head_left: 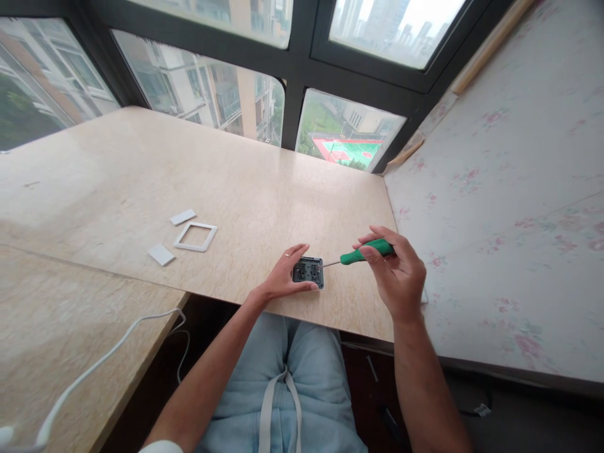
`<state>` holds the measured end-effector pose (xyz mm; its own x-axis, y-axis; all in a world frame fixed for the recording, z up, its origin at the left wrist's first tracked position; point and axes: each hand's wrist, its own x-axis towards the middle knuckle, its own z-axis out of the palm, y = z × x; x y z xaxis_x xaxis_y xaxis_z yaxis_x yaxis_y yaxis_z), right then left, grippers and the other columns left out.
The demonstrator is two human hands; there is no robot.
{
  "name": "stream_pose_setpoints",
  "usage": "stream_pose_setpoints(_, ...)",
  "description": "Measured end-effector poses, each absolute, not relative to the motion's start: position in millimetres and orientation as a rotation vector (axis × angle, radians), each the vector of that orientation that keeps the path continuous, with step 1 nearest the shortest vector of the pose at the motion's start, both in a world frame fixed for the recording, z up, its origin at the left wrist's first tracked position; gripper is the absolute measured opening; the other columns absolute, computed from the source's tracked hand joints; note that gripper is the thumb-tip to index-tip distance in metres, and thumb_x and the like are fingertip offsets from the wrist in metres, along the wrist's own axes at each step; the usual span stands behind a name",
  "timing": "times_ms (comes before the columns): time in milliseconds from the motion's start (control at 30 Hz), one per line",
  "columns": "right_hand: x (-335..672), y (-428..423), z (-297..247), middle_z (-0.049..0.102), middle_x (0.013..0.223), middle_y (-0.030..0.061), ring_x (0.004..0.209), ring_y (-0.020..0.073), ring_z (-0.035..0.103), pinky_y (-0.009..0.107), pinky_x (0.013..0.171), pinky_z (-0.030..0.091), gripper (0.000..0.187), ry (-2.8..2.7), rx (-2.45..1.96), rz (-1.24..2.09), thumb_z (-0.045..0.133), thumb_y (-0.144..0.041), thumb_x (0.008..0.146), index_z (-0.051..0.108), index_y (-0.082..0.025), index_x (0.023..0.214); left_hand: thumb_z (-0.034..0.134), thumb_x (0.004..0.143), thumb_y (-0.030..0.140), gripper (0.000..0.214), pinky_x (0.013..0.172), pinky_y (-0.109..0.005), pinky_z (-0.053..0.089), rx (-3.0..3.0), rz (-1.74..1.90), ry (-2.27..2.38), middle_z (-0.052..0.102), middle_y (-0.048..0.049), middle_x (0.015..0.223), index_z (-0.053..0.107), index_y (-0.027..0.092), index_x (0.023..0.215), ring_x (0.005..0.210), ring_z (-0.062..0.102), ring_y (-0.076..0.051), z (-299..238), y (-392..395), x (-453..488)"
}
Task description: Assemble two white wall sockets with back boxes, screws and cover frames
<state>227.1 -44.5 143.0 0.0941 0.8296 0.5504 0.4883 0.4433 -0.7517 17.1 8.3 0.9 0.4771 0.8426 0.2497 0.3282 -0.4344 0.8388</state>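
Note:
A wall switch body [309,272], dark inside with a pale rim, lies on the stone sill near its front edge. My left hand [287,275] grips it from the left, thumb on the near side and fingers on the far side. In my right hand [399,270] is a screwdriver [365,251] with a green handle, fingers wrapped round it. Its thin shaft points left, and the tip meets the right part of the switch body. Whether the tip sits in a screw is too small to tell.
To the left lie a white square frame [212,238] and two white switch rockers, one behind [183,217] and one nearer [162,255]. A white cable [113,349] runs over the lower left counter [56,327]. Windows stand behind; a papered wall [509,239] bounds the right.

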Motion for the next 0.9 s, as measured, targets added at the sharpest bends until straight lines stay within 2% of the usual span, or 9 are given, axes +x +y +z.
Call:
stream_pose_setpoints(100, 222.4, -45.4, 143.3, 0.069, 0.101, 0.003, 0.087, 0.0202, 0.072, 0.039, 0.082, 0.061, 0.031, -1.593, -1.157, 0.392, 0.066, -0.03, 0.09, 0.062, -0.03, 0.12, 0.062, 0.082, 0.062, 0.075, 0.115, -0.05, 0.033, 1.819, 1.056, 1.03, 0.039, -0.0127, 0.151, 0.04, 0.025, 0.144, 0.142, 0.035, -0.03, -1.2, 6.1, 14.3)
stream_pose_setpoints(200, 215.1, -42.4, 142.4, 0.069, 0.1, 0.0032, 0.087, 0.0187, 0.071, 0.037, 0.083, 0.06, 0.031, -1.684, -1.11, 0.385, 0.064, -0.029, 0.091, 0.061, -0.029, 0.122, 0.05, 0.093, 0.052, 0.052, 0.108, -0.047, 0.043, 1.609, 1.274, 1.146, 0.049, -0.0128, 0.142, 0.047, 0.023, 0.135, 0.132, 0.048, -0.026, 2.2, 1.0, 10.1)
stream_pose_setpoints(300, 204.7, -35.6, 141.0, 0.069, 0.098, 0.003, 0.086, 0.0176, 0.07, 0.035, 0.081, 0.058, 0.033, -1.787, -1.04, 0.354, 0.064, -0.03, 0.091, 0.06, -0.028, 0.124, 0.053, 0.093, 0.044, 0.039, 0.1, -0.044, 0.048, 1.493, 1.458, 1.216, 0.06, -0.0127, 0.128, 0.055, 0.02, 0.124, 0.12, 0.058, -0.025, 24.0, -8.9, 5.4)
stream_pose_setpoints(400, 188.7, -29.3, 141.9, 0.069, 0.098, 0.0032, 0.086, 0.0168, 0.069, 0.034, 0.081, 0.057, 0.038, -1.851, -0.927, 0.346, 0.066, -0.031, 0.09, 0.058, -0.027, 0.127, 0.067, 0.086, 0.037, 0.041, 0.091, -0.039, 0.054, 1.658, 1.472, 1.115, 0.063, -0.0116, 0.121, 0.057, 0.021, 0.123, 0.108, 0.063, -0.023, 64.8, -22.6, 3.0)
stream_pose_setpoints(467, 175.1, -27.9, 145.0, 0.07, 0.1, 0.0035, 0.087, 0.0164, 0.069, 0.032, 0.082, 0.057, 0.043, -1.884, -0.847, 0.345, 0.067, -0.03, 0.09, 0.055, -0.026, 0.131, 0.075, 0.079, 0.032, 0.057, 0.091, -0.038, 0.054, 1.885, 1.409, 1.064, 0.063, -0.0105, 0.122, 0.053, 0.022, 0.13, 0.109, 0.063, -0.023, 92.5, -31.8, 3.5)
stream_pose_setpoints(600, 151.2, -30.9, 152.8, 0.071, 0.107, 0.0046, 0.095, 0.0165, 0.069, 0.029, 0.086, 0.056, 0.05, -1.963, -0.724, 0.315, 0.067, -0.033, 0.089, 0.051, -0.025, 0.136, 0.069, 0.08, 0.02, 0.043, 0.082, -0.032, 0.057, 2.039, 1.606, 1.204, 0.07, -0.005, 0.102, 0.058, 0.021, 0.122, 0.09, 0.068, -0.018, 122.2, -43.7, 5.2)
stream_pose_setpoints(667, 147.3, -32.6, 153.3, 0.07, 0.114, 0.0057, 0.1, 0.0172, 0.068, 0.03, 0.09, 0.056, 0.056, -1.991, -0.69, 0.319, 0.066, -0.037, 0.089, 0.047, -0.026, 0.14, 0.07, 0.081, 0.019, 0.04, 0.08, -0.031, 0.059, 2.006, 1.646, 1.245, 0.072, -0.0045, 0.101, 0.06, 0.02, 0.12, 0.089, 0.07, -0.018, 123.8, -45.5, 3.7)
stream_pose_setpoints(767, 156.0, -31.6, 144.7, 0.063, 0.13, 0.0093, 0.118, 0.0217, 0.061, 0.037, 0.101, 0.052, 0.067, -2.008, -0.68, 0.354, 0.065, -0.045, 0.088, 0.038, -0.027, 0.147, 0.076, 0.079, 0.023, 0.042, 0.084, -0.033, 0.061, 1.885, 1.653, 1.249, 0.074, -0.0053, 0.106, 0.064, 0.021, 0.119, 0.092, 0.072, -0.02, 118.6, -44.4, 0.1)
stream_pose_setpoints(900, 186.3, -20.0, 112.6, 0.047, 0.146, 0.0127, 0.139, 0.0285, 0.041, 0.05, 0.111, 0.042, 0.074, -2.001, -0.823, 0.441, 0.061, -0.055, 0.086, 0.034, -0.029, 0.149, 0.08, 0.076, 0.025, 0.039, 0.079, -0.033, 0.063, 1.553, 1.704, 1.204, 0.076, -0.005, 0.096, 0.067, 0.019, 0.113, 0.082, 0.075, -0.02, 107.9, -39.3, -0.1)
